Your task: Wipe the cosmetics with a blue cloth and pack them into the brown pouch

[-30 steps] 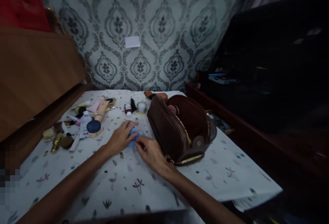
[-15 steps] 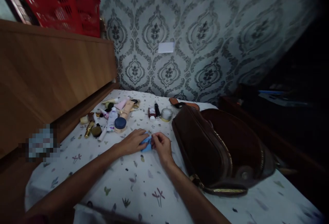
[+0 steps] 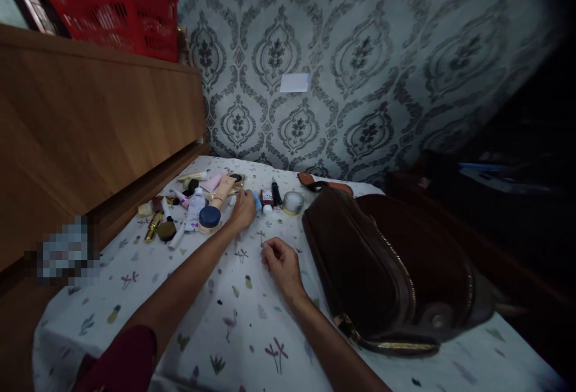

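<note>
My left hand (image 3: pixel 244 209) reaches to the back of the white patterned cloth, its fingers closed on a small light-blue item (image 3: pixel 257 200), mostly covered by the hand, so its kind does not show. Beside it stands a small dark bottle (image 3: pixel 267 198) with a white cap, and a slim black tube (image 3: pixel 276 194) lies along that. A clear round jar (image 3: pixel 293 202) sits a little to the right. My right hand (image 3: pixel 283 263) hovers low over the cloth, left of the brown leather bag (image 3: pixel 355 254). Its fingers are curled together, and nothing shows in them.
Left of my left hand lie several cosmetics, among them a blue-lidded jar (image 3: pixel 209 218), a clear tube (image 3: pixel 195 209) and a peach tube (image 3: pixel 222 191). A wooden cabinet (image 3: pixel 103 110) bounds the left side, bearing a red basket (image 3: pixel 112 14). Patterned wallpaper (image 3: pixel 333 116) rises behind.
My left hand has moved forward with the blue item, from the middle of the cloth to beside the dark bottle. My right hand has let go of the blue item and stays almost in place.
</note>
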`<state>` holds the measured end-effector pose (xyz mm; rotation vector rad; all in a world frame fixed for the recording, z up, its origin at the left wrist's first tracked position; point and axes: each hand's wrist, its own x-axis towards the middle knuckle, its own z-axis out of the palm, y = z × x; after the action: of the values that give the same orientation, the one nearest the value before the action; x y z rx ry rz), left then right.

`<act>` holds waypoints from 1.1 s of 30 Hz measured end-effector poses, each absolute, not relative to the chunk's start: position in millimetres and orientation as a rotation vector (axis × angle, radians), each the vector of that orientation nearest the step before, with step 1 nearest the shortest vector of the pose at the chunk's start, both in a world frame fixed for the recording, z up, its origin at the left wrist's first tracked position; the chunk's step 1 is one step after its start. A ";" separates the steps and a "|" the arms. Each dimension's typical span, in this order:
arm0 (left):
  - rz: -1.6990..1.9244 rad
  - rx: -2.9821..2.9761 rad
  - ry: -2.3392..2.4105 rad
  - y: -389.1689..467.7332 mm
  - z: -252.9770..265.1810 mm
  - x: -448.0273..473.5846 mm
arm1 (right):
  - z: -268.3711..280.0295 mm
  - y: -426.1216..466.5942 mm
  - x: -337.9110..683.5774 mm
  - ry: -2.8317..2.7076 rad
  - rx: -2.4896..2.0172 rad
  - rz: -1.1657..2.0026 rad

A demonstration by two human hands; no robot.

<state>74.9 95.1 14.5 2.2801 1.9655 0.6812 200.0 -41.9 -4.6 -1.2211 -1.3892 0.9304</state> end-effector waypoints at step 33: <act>0.756 2.376 2.225 157.1 44.3 89.4 | -2.2 -42.8 199.9 -1.483 -1.235 0.915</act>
<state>89.4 157.1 44.3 2.3756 2.2248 0.7562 199.9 -42.8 -2.2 -1.2353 -1.4832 0.9150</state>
